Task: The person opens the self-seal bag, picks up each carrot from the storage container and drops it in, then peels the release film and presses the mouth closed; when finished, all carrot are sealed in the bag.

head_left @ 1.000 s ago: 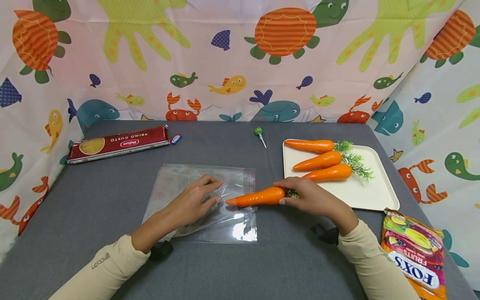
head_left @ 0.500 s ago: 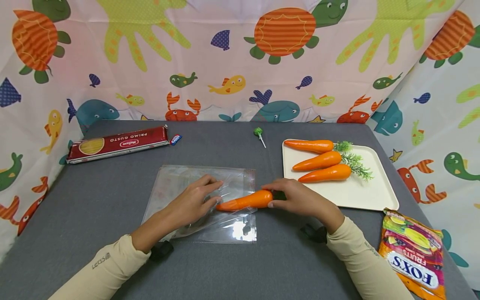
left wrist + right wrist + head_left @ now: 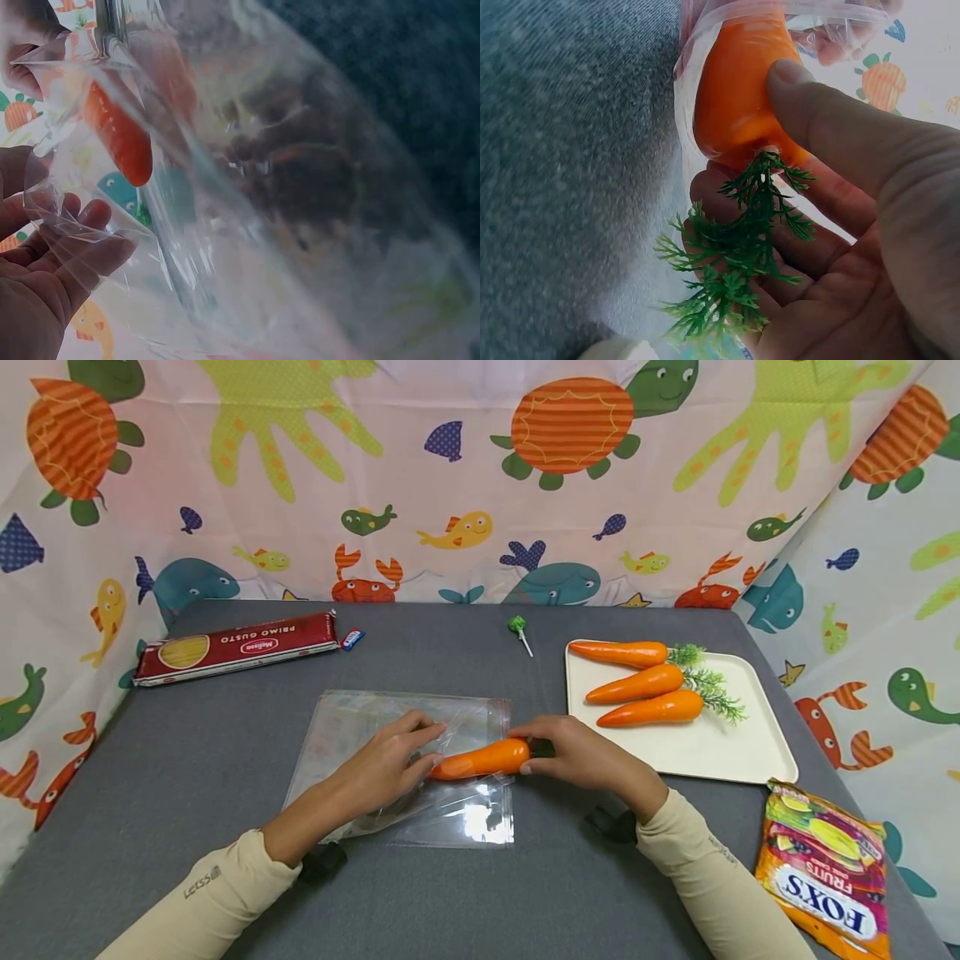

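Note:
My right hand [image 3: 588, 760] grips an orange carrot [image 3: 483, 760] by its thick top end, thumb on one side and fingers on the other. Green leaves [image 3: 742, 247] hang from that end into the palm in the right wrist view. The carrot's narrow part lies inside the mouth of a clear plastic bag [image 3: 345, 714], flat on the table. Over on the bag's other side, my left hand [image 3: 386, 764] pinches the upper film and holds it raised. In the left wrist view the carrot's tip [image 3: 135, 161] shows through the film, near the left fingers [image 3: 97, 255].
Three more carrots [image 3: 648, 707] with leafy tops lie on a cream tray [image 3: 720, 756] at the right. A FOX'S candy bag [image 3: 828, 868] lies at front right. Behind are a red pasta pack [image 3: 240, 647], a small blue wrapped candy [image 3: 352, 638] and a green lollipop [image 3: 517, 625].
My right hand has moved left, sliding the carrot from the bag's opening further inside, tip toward the left hand. The left hand has stayed in place, holding the film.

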`<action>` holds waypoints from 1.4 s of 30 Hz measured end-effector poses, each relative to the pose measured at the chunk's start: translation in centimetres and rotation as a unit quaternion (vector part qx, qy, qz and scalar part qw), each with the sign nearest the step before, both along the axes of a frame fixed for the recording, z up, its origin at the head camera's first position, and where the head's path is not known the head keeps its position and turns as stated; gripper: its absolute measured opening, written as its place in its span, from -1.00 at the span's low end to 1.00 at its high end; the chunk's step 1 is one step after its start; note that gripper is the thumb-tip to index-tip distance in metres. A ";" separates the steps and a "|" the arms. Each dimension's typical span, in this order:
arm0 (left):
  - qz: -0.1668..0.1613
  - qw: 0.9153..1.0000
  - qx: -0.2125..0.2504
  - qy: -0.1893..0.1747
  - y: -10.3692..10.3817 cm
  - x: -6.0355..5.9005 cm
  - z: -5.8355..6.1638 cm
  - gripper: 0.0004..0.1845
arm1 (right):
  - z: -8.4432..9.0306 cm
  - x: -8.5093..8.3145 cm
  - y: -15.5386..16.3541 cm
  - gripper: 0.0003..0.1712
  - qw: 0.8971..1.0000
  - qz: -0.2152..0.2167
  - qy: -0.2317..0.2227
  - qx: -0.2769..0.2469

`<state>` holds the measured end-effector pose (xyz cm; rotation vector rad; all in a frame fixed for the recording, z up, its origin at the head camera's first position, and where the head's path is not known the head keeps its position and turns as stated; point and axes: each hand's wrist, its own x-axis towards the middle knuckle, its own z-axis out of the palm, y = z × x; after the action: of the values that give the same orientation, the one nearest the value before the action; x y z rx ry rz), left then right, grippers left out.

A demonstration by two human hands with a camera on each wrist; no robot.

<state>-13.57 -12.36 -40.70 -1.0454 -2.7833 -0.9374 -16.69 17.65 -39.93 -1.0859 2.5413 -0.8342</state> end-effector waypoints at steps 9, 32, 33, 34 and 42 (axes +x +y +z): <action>-0.005 1.000 0.001 -0.002 0.0 -0.1 0.1 -0.52 | 0.1 -0.3 -0.9 -0.46 1.000 0.012 -0.016 0.003; 0.000 1.000 -0.010 0.004 0.2 0.0 0.0 -0.52 | -0.7 -0.8 -2.5 -0.48 0.999 0.027 -0.043 0.007; 0.000 1.000 -0.009 0.003 0.2 0.0 0.0 -0.52 | -0.7 -0.8 -2.4 -0.48 0.999 0.028 -0.040 0.005; 0.000 1.000 -0.009 0.002 0.2 0.0 0.0 -0.52 | -0.7 -0.8 -2.4 -0.48 0.999 0.029 -0.041 0.002; -0.001 1.000 -0.006 -0.002 0.1 0.0 0.0 -0.53 | 0.0 -0.8 -1.3 -0.48 0.998 0.011 -0.057 -0.031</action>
<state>-13.53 -12.26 -40.66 -1.0480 -2.7962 -0.9253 -17.46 16.37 -39.91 -1.0508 2.4220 -0.9464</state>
